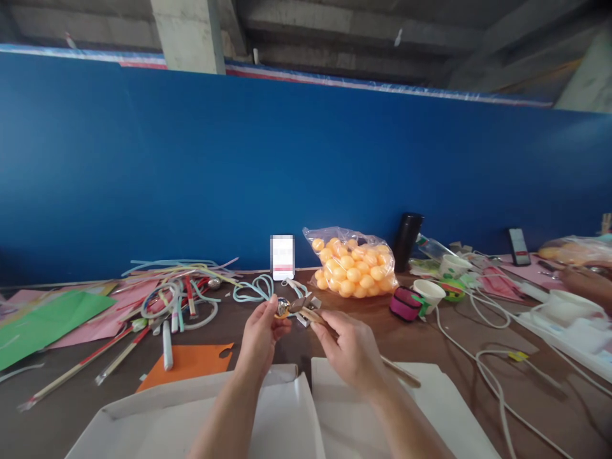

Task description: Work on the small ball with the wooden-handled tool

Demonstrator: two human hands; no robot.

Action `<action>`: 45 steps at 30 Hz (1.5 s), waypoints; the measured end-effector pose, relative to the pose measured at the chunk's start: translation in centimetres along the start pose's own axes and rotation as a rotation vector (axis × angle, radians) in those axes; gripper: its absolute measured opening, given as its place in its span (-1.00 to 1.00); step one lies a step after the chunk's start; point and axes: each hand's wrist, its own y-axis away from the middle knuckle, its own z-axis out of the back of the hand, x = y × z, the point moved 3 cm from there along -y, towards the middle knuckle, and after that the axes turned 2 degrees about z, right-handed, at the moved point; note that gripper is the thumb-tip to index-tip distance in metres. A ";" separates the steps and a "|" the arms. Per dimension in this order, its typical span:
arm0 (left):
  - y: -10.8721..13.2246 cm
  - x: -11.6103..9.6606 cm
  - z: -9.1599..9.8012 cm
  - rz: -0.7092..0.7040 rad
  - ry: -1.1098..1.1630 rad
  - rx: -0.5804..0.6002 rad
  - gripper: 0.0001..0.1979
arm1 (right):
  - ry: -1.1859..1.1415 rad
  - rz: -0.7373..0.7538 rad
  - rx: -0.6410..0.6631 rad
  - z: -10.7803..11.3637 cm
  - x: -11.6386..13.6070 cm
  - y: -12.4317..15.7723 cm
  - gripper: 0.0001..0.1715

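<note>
My left hand (261, 335) is raised over the table's middle, its fingers pinched on a small shiny round thing with an orange rim (282, 308). My right hand (349, 349) is closed round a pair of wooden sticks (310, 312), whose tips meet the round thing. The sticks' rear ends (404, 376) jut out past my right wrist. Both hands hover above two white boxes (287, 408) at the table's near edge.
A bag of orange balls (352, 268) lies behind my hands, with a black bottle (407, 241) and white cups (429, 293) to its right. Coloured strips, paper sheets (48, 319) and an orange sheet (189, 362) lie left. White cables (497, 382) run right. Another person's hand (586, 280) is far right.
</note>
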 end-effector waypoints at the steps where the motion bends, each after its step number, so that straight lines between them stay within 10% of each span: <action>1: 0.0 0.0 0.1 -0.005 0.007 -0.005 -0.65 | 0.009 -0.001 -0.006 0.0 0.0 0.0 -0.75; 45: 0.2 -0.3 -0.2 -0.025 -0.023 -0.040 -0.59 | -0.083 0.064 -0.039 0.1 0.8 0.1 -0.67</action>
